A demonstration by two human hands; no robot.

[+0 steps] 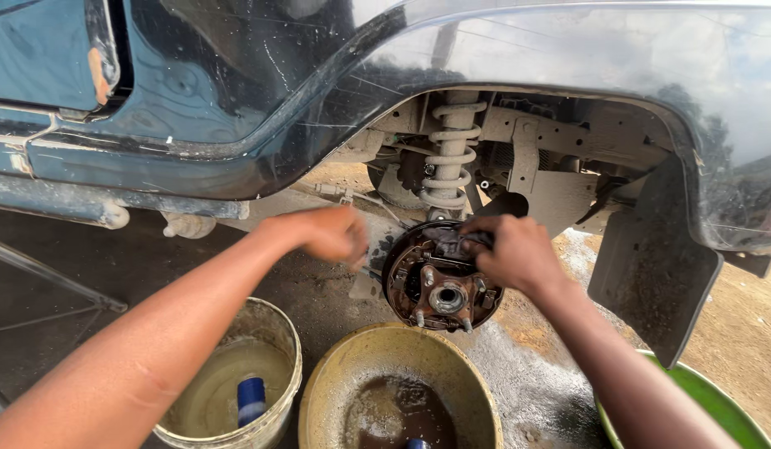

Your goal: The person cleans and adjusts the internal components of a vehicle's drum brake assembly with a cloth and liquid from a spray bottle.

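Nearest the camera, two buckets are seen on the wet ground: a pale bucket (236,378) holding murky liquid with a blue bottle (251,400) standing in it, and just beside it a yellow bucket (400,391) stained with dark residue at the bottom. The rim of a green basin (711,399) is cut off at the lower right corner. Both forearms are stretched over these containers toward the wheel well.

Beyond the buckets, a rusty wheel hub (442,287) with its backing plate and protruding studs is exposed under the arch, the wheel being off. The right hand (513,251) is closed over a dark part at the upper right edge of the hub assembly, the fingers curled around it. The left hand (329,234) is held as a fist just left of the hub's rim; it is blurred, and whether anything is clamped in it cannot be told. The two hands are kept apart, one on each side of the hub's upper half.

Farther back, a dusty coil spring (449,154) is seen standing upright behind the hub. A black mud flap (652,266) hangs at the right of the arch. Above everything, the dark blue car body (236,91) is spread across the view, its panels scratched and dusty.
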